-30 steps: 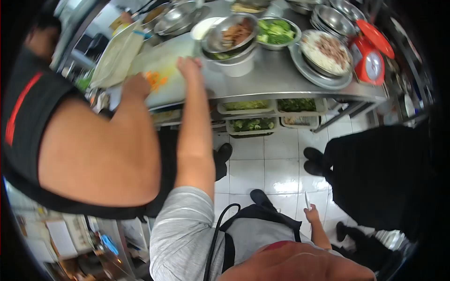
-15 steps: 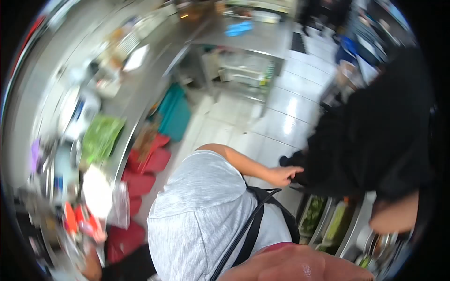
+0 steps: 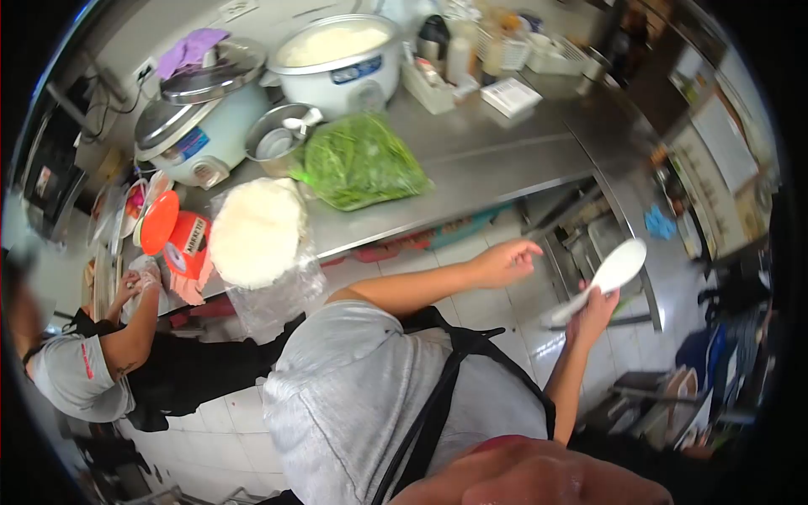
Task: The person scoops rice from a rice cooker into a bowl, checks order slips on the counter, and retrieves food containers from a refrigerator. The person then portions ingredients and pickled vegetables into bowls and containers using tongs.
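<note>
My right hand [image 3: 593, 313] grips the handle of a white paddle [image 3: 619, 264], its broad oval end tilted up. My left hand [image 3: 507, 263] hangs in front of the counter with fingers loosely curled, and nothing visible is in it. On the steel counter [image 3: 471, 147] stands a large cooker filled with white rice [image 3: 334, 45]. A bag of green leaves [image 3: 364, 160] lies before it, beside a metal pot [image 3: 275, 145] with a white utensil. White rice on plastic [image 3: 257, 234] sits near the counter edge, next to a red scale [image 3: 187, 244].
A second, lidded cooker [image 3: 195, 139] carries a purple cloth [image 3: 192, 50]. Baskets [image 3: 431, 88] and a white box [image 3: 511, 98] stand farther back. A co-worker [image 3: 84, 370] with gloved hands is at the counter's left. A blue cloth [image 3: 660, 222] lies to the right.
The view has turned from the vegetable counter to the counter with the cookers. My left hand has come away from the chopping board, and my right hand has risen with the paddle.
</note>
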### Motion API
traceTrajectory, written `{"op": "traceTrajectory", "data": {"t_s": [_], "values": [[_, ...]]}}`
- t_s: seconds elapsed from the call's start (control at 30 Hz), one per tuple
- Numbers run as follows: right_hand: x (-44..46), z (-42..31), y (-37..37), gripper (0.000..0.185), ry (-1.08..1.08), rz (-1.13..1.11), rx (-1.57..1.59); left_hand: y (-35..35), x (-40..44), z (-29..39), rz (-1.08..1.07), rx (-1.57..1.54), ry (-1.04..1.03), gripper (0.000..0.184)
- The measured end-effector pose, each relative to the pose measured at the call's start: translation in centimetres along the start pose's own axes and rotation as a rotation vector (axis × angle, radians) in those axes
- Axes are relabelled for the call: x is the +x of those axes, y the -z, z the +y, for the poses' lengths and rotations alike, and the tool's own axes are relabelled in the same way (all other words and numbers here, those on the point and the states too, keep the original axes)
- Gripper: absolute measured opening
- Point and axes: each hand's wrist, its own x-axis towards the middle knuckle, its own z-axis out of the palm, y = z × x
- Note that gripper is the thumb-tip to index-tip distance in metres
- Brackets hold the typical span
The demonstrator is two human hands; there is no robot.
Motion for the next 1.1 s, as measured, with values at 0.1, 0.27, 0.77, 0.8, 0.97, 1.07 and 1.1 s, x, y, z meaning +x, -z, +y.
{"op": "traceTrajectory", "data": {"t_s": [0.1, 0.27, 0.77, 0.8, 0.97, 1.07, 1.1], "values": [[0.6, -1.0, -16.2, 0.031, -0.143, -0.374, 0.234, 7.0, -1.0, 3.2, 0.202, 0.200, -0.200, 0.043], [-1.9, 2.3, -33.8, 0.050, -0.228, -0.917, 0.322, 20.9, -3.4, 4.5, 0.639, 0.240, 0.151, 0.036], [5.2, 20.6, -27.0, 0.036, 0.637, -0.858, -0.947, 51.1, -10.5, 13.1, 0.549, 1.968, 0.912, 0.040], [5.2, 20.5, -27.4, 0.034, 0.624, -0.854, -0.959, 53.1, -9.5, 14.4, 0.840, 1.955, 0.743, 0.052], [5.2, 20.4, -27.5, 0.030, 0.590, -0.815, -1.016, 63.8, -8.4, 15.2, 1.352, 1.765, 1.009, 0.071], [5.2, 20.0, -27.6, 0.027, 0.573, -0.792, -0.942, 68.1, -9.7, 11.8, 1.458, 1.707, 0.980, 0.061], [5.0, 19.7, -27.7, 0.026, 0.578, -0.772, -0.945, 67.7, -9.5, 11.8, 1.466, 1.741, 0.938, 0.057]]}}
